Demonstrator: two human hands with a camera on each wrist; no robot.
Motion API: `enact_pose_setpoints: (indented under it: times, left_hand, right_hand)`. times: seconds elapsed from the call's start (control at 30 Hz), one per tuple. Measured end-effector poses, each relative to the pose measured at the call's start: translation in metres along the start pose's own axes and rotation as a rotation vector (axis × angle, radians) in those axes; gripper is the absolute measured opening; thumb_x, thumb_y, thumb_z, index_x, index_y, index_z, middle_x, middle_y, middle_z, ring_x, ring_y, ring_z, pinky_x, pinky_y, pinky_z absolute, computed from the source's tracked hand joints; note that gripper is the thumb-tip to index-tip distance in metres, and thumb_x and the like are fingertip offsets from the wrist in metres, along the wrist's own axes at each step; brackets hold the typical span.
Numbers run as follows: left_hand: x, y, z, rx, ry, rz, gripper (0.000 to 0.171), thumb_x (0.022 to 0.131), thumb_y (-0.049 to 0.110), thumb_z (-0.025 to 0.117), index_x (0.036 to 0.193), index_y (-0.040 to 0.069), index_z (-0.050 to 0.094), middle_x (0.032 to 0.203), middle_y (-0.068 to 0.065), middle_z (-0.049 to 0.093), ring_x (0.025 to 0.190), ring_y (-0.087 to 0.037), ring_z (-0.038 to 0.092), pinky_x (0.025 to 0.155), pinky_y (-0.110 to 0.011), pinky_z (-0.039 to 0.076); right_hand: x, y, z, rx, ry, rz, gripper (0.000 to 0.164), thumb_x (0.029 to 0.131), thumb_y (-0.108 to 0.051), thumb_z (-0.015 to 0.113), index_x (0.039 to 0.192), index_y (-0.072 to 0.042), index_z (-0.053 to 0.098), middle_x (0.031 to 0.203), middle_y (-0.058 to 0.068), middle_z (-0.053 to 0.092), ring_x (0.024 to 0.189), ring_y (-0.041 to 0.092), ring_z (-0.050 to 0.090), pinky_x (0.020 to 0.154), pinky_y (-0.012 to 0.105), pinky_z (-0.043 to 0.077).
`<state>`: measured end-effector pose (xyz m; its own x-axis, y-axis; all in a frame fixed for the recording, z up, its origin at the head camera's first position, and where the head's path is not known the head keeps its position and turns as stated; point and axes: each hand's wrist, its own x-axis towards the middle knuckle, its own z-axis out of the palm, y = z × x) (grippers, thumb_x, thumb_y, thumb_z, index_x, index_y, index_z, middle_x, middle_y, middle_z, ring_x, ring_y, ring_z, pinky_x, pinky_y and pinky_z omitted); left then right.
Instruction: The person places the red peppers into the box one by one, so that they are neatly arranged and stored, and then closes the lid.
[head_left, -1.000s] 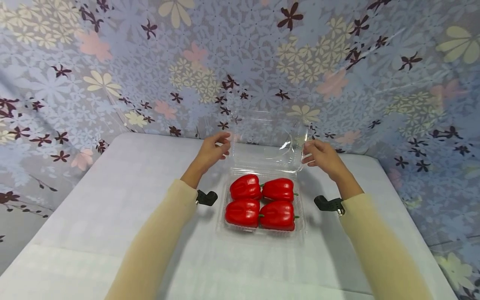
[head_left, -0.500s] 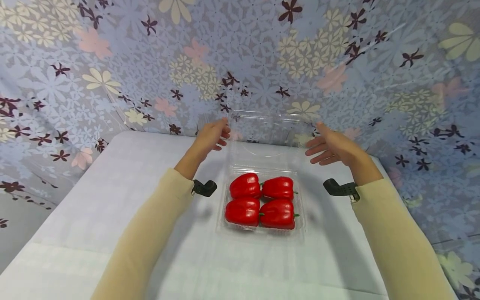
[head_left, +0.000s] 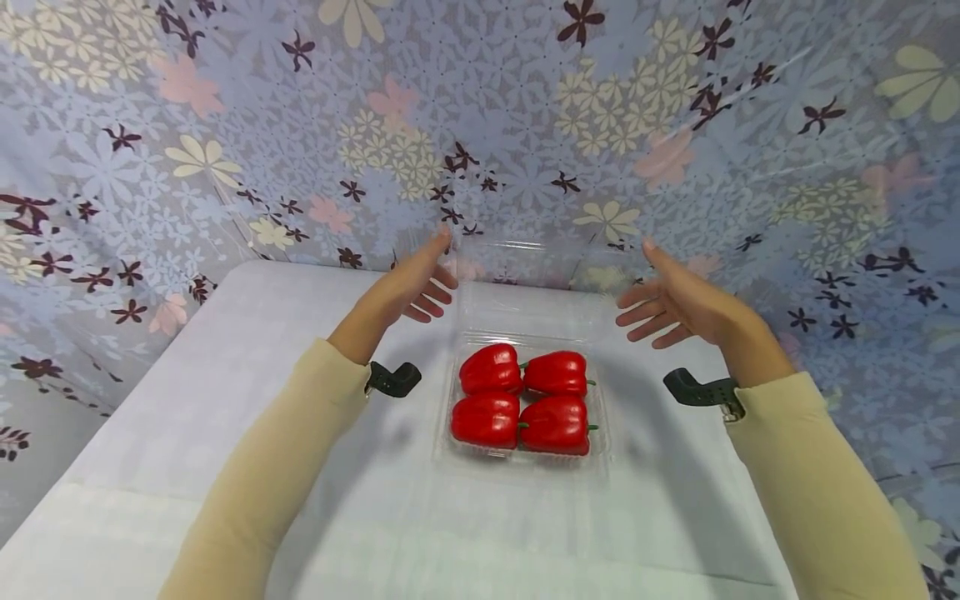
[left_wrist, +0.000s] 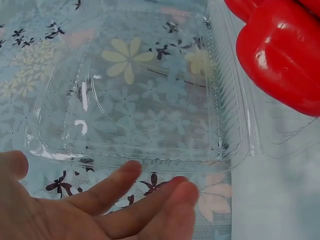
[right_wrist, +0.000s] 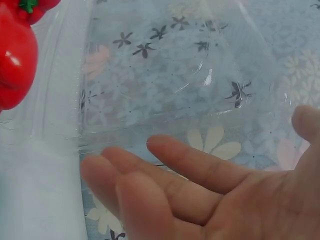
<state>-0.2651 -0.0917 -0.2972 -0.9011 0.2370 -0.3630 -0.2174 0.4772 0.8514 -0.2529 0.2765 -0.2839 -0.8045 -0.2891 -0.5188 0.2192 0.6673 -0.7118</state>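
A clear plastic clamshell box (head_left: 600, 400) lies on the table with several red bell peppers (head_left: 555, 423) in its base, set in two rows. Its transparent lid (head_left: 525, 304) stands raised at the far side, hinged along the base's back edge. Beside the lid's left edge, my left hand (head_left: 408, 283) is held with fingers extended and nothing in it; in the left wrist view its fingertips come right up to the rim of the lid (left_wrist: 150, 110). To the right of the lid, my right hand (head_left: 686, 300) is spread, palm facing inward, holding nothing.
A white cover lies over the table (head_left: 315, 467). Close behind the lid hangs a flowered curtain (head_left: 510, 125). A dark camera mount is strapped to each wrist, the left mount (head_left: 393, 380) and the right mount (head_left: 697, 390).
My right hand has left the lid's edge and moved right, its fingers spreading. The left hand has straightened its fingers and drawn slightly left. The lid's top edge now appears lower.
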Motion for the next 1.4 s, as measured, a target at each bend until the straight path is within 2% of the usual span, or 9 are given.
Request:
enact_pose_setpoints:
  times: [0.23, 0.43, 0.53, 0.77, 0.9, 1.1, 1.17, 1.27, 1.4]
  left_hand:
    - [-0.004, 0.0, -0.003, -0.021, -0.069, -0.05, 0.099, 0.092, 0.078, 0.016, 0.138, -0.002, 0.05, 0.135, -0.023, 0.059, 0.113, -0.037, 0.065, 0.1, -0.048, 0.054]
    - [-0.007, -0.002, -0.007, -0.014, -0.121, -0.064, 0.105, 0.09, 0.08, 0.017, 0.143, -0.006, 0.045, 0.143, -0.024, 0.054, 0.121, -0.039, 0.061, 0.104, -0.047, 0.051]
    - [-0.008, -0.005, -0.009, -0.026, -0.15, -0.051, 0.103, 0.091, 0.079, 0.019, 0.144, -0.006, 0.043, 0.145, -0.023, 0.052, 0.126, -0.038, 0.059, 0.107, -0.048, 0.049]
    - [-0.008, -0.009, -0.012, -0.066, -0.172, 0.01, 0.096, 0.095, 0.073, 0.021, 0.146, -0.005, 0.04, 0.148, -0.024, 0.049, 0.131, -0.038, 0.055, 0.11, -0.049, 0.046]
    - [-0.006, -0.01, -0.013, -0.074, -0.179, 0.028, 0.095, 0.095, 0.072, 0.021, 0.149, -0.005, 0.036, 0.151, -0.024, 0.045, 0.133, -0.038, 0.053, 0.111, -0.049, 0.046]
    - [-0.004, -0.011, -0.013, -0.064, -0.197, 0.058, 0.095, 0.095, 0.071, 0.021, 0.151, -0.005, 0.032, 0.155, -0.023, 0.041, 0.135, -0.038, 0.05, 0.112, -0.05, 0.044]
    - [-0.003, -0.013, -0.013, -0.068, -0.201, 0.068, 0.093, 0.096, 0.07, 0.022, 0.152, -0.004, 0.031, 0.156, -0.022, 0.039, 0.136, -0.038, 0.05, 0.113, -0.051, 0.043]
    - [-0.002, -0.016, -0.015, -0.079, -0.211, 0.081, 0.091, 0.097, 0.069, 0.022, 0.153, -0.002, 0.029, 0.158, -0.021, 0.036, 0.138, -0.039, 0.048, 0.115, -0.052, 0.041]
    - [-0.003, -0.022, -0.016, -0.084, -0.221, 0.098, 0.087, 0.098, 0.066, 0.024, 0.154, -0.001, 0.029, 0.159, -0.022, 0.035, 0.14, -0.039, 0.045, 0.116, -0.053, 0.039]
  right_hand:
    - [-0.003, 0.004, 0.004, 0.01, -0.037, -0.006, 0.112, 0.086, -0.084, 0.001, 0.152, 0.001, 0.031, 0.153, 0.028, 0.04, 0.121, 0.032, 0.065, 0.094, 0.047, 0.055]
    - [-0.007, 0.001, 0.006, 0.018, -0.042, 0.004, 0.109, 0.088, -0.082, 0.002, 0.153, 0.002, 0.03, 0.155, 0.027, 0.036, 0.094, 0.02, 0.07, 0.086, 0.039, 0.057]
    - [-0.009, 0.001, 0.008, 0.03, -0.051, 0.006, 0.108, 0.089, -0.081, 0.003, 0.153, 0.001, 0.029, 0.157, 0.027, 0.033, 0.089, 0.018, 0.068, 0.084, 0.037, 0.054]
    - [-0.012, 0.002, 0.009, 0.025, -0.029, -0.025, 0.103, 0.091, -0.079, 0.007, 0.153, -0.001, 0.032, 0.157, 0.025, 0.037, 0.097, 0.013, 0.067, 0.074, 0.034, 0.044]
    - [-0.012, 0.003, 0.009, 0.021, -0.018, -0.047, 0.101, 0.093, -0.078, 0.007, 0.153, -0.001, 0.033, 0.156, 0.024, 0.037, 0.105, 0.014, 0.067, 0.081, 0.034, 0.047]
    - [-0.011, 0.005, 0.01, 0.007, 0.001, -0.081, 0.099, 0.093, -0.076, 0.006, 0.153, -0.001, 0.032, 0.156, 0.025, 0.036, 0.125, 0.031, 0.06, 0.098, 0.046, 0.047]
    - [-0.012, 0.006, 0.011, 0.005, 0.014, -0.099, 0.098, 0.094, -0.075, 0.007, 0.153, 0.0, 0.033, 0.156, 0.026, 0.037, 0.127, 0.033, 0.059, 0.099, 0.047, 0.048]
    - [-0.012, 0.007, 0.013, 0.01, 0.027, -0.124, 0.094, 0.096, -0.072, 0.01, 0.153, 0.0, 0.033, 0.156, 0.025, 0.037, 0.124, 0.03, 0.061, 0.094, 0.04, 0.051]
    - [-0.011, 0.01, 0.016, 0.015, 0.032, -0.143, 0.09, 0.098, -0.07, 0.013, 0.153, -0.001, 0.032, 0.157, 0.025, 0.037, 0.123, 0.03, 0.061, 0.093, 0.04, 0.051]
